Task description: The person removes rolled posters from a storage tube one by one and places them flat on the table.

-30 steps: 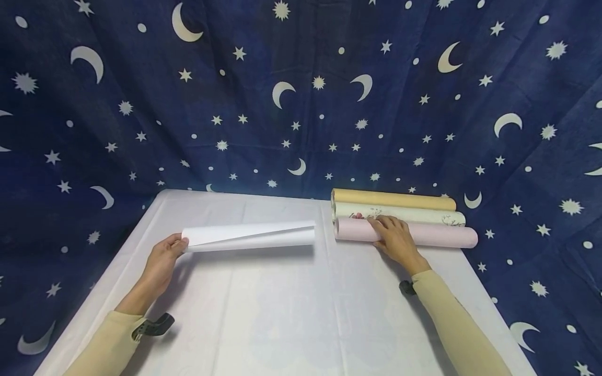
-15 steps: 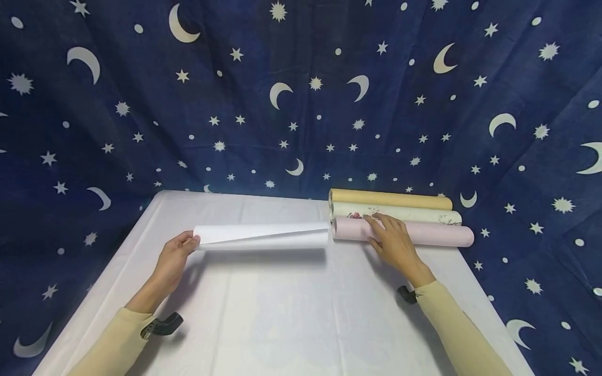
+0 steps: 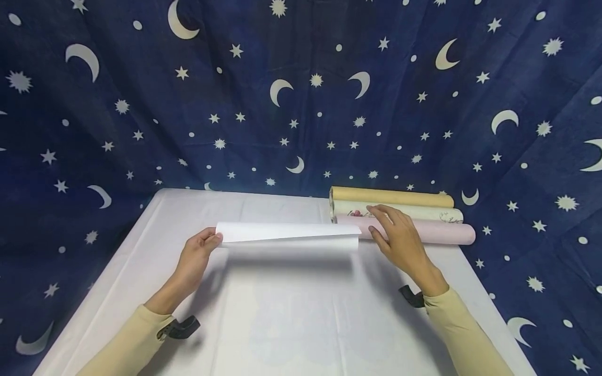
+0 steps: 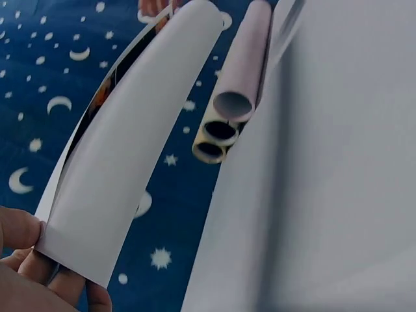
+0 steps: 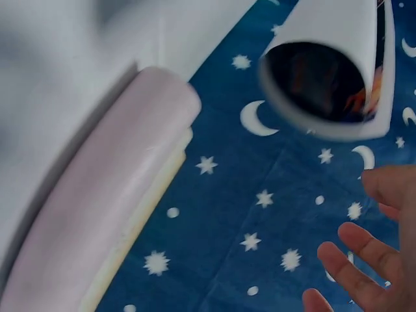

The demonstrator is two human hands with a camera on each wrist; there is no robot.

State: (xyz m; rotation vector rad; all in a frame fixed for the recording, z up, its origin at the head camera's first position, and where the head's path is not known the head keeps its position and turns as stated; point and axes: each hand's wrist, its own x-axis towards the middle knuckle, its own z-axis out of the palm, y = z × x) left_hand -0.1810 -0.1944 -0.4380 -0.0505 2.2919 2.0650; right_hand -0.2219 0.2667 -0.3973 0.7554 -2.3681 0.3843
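My left hand [image 3: 195, 256] pinches the left end of a rolled poster [image 3: 287, 233], thumb on one side and fingers beneath. It is white outside, and the right wrist view shows a dark, colourful print inside its open end [image 5: 315, 81]. The poster is held above the table, its loose edge lying along its length. Its right end overlaps the pink roll [image 3: 437, 232] in the head view. My right hand [image 3: 402, 245] hovers by that end with fingers spread, apart from the poster in the right wrist view [image 5: 383, 240].
Behind the pink roll lie a cream floral roll [image 3: 409, 211] and a yellow roll [image 3: 395, 196], side by side at the back right of the white-covered table [image 3: 282, 313]. A dark blue curtain [image 3: 244, 94] with moons and stars hangs behind and at both sides.
My left hand has carried the poster to the right, up to the pink roll. My right hand, which rested on the pink roll, has lifted off with its fingers spread.
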